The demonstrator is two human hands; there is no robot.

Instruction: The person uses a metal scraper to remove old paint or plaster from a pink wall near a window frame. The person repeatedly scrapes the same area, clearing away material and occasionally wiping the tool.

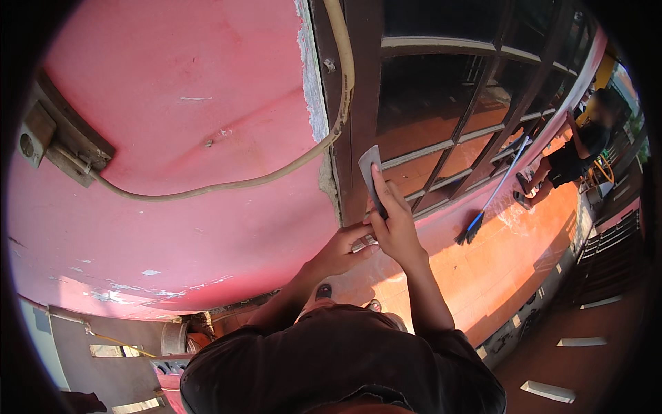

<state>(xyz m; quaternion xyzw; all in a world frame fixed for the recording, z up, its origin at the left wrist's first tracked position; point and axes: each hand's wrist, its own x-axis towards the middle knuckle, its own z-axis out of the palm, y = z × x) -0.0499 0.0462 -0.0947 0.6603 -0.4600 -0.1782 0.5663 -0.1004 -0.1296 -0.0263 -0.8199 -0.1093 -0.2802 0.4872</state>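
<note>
My right hand [397, 222] is closed round the dark handle of a flat metal scraper [369, 164], its index finger laid along the blade, which points up towards the window frame. Close beside it, touching or nearly touching its wrist side, is my left hand [351, 249], fingers partly bent; whether it holds anything cannot be told. Ahead and to the left stands a pink painted wall [227, 129] with flaking patches and a bare, rough edge [312, 77] along the dark wooden window frame [357, 103].
A cable [232, 185] curves across the wall to a socket box [36, 135]. At right, a broom [499, 191] leans against the wall below the paned window. Another person [574, 145] stands farther off on the orange tiled floor [496, 274]. A bucket-like container [174, 337] sits lower left.
</note>
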